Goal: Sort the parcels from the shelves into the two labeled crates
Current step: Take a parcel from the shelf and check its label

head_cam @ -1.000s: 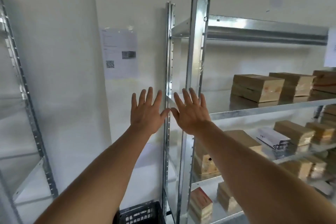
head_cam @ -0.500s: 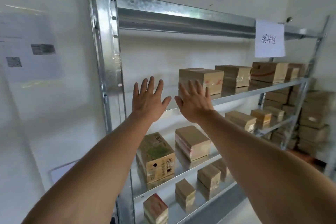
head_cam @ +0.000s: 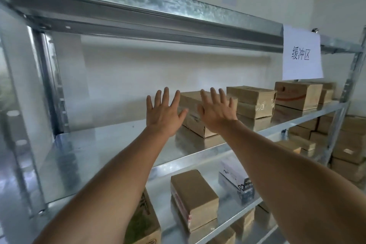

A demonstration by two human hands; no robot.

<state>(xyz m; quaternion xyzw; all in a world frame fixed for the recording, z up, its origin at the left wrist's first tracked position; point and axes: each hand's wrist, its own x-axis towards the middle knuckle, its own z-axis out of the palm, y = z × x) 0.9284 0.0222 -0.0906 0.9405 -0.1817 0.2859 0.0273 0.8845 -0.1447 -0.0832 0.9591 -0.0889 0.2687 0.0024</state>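
Both arms reach out in front of a metal shelf rack [head_cam: 103,144]. My left hand [head_cam: 163,114] and my right hand [head_cam: 216,114] are raised side by side, fingers spread, palms facing away, holding nothing. Behind them on the upper shelf lies a brown cardboard parcel [head_cam: 195,123], partly hidden by both hands; whether they touch it cannot be told. More brown parcels [head_cam: 254,101] stand to its right, one with red print [head_cam: 297,95]. On the shelf below lie a brown parcel [head_cam: 195,198] and a white box [head_cam: 234,180]. No crate is in view.
A white paper sign [head_cam: 302,53] with handwritten characters hangs from the top beam [head_cam: 158,12]. Stacked brown boxes [head_cam: 348,144] fill the lower right. A printed carton [head_cam: 144,226] sits under my left forearm. The left half of the upper shelf is bare metal.
The view has swung right and closed in on the rack, from the wall and upright post to the upper shelf. Both hands stay raised and spread, now in front of the leftmost parcel.
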